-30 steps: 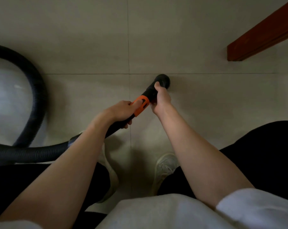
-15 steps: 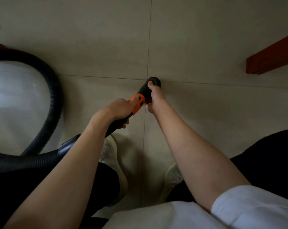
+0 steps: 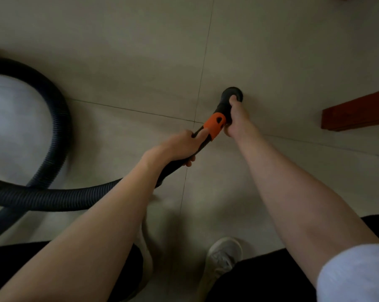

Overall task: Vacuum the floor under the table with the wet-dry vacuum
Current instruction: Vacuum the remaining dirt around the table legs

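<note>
Black ribbed plastic fills the nine o'clock side of my head view: the corrugated hose [image 3: 53, 196] loops in a wide curve over the floor and runs in toward my left forearm. It joins a smooth, rigid black wand [image 3: 177, 163], and my left hand [image 3: 179, 147] is curled round that wand, the thumb lying along its top just behind a matte orange collar [image 3: 214, 126] with a small slot in it. Past the collar the tube bends and ends in a round, flared black nozzle [image 3: 232, 93], a little toward one o'clock of centre, its mouth facing the floor; whether it touches I cannot tell. My right hand [image 3: 238, 120] grips the bend just ahead of the collar, fingers wrapped underneath.

Pale, smooth floor tiles [image 3: 129, 51] with thin dark grout lines lie under everything. A straight, reddish-brown wooden beam [image 3: 356, 114] with squared edges juts in at three o'clock. At six o'clock sits my white laced shoe [image 3: 224, 256], between dark trouser legs. A white sleeve [image 3: 356, 275] covers my right upper arm.
</note>
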